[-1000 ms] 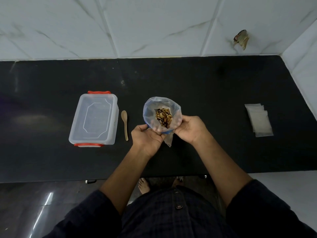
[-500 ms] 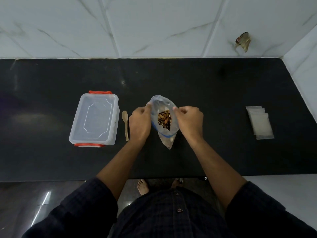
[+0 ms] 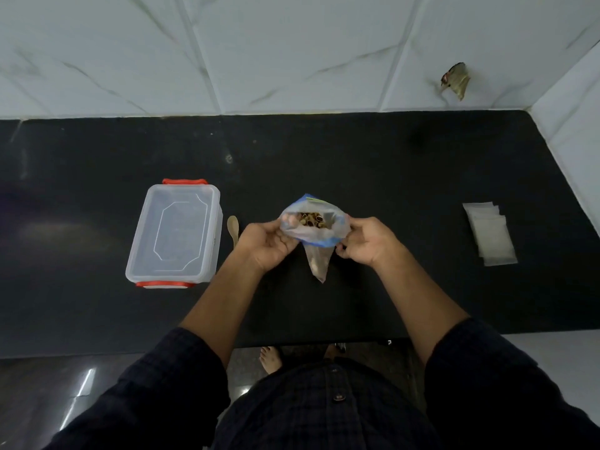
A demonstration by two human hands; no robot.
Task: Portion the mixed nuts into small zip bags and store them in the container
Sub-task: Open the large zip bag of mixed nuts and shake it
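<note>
Head view looks down on a black surface (image 3: 389, 177) that meets a white tiled wall (image 3: 292, 53) at its far edge; the near edge runs just in front of the person's body. Both hands hold one large zip bag (image 3: 316, 233) above the middle of the surface; the left hand (image 3: 266, 243) grips the left side of its mouth, the right hand (image 3: 367, 241) pinches the right side, so the mouth stands open and the mixed nuts (image 3: 312, 219) show inside. Left of the hands a wooden spoon (image 3: 233, 229) lies flat, and just beside it stands a clear container (image 3: 175, 233) with lid on and red clips. Near the right edge lies a pile of small zip bags (image 3: 490, 237), well apart from the hands; between them the surface is bare, and also behind the bag up to the wall.
</note>
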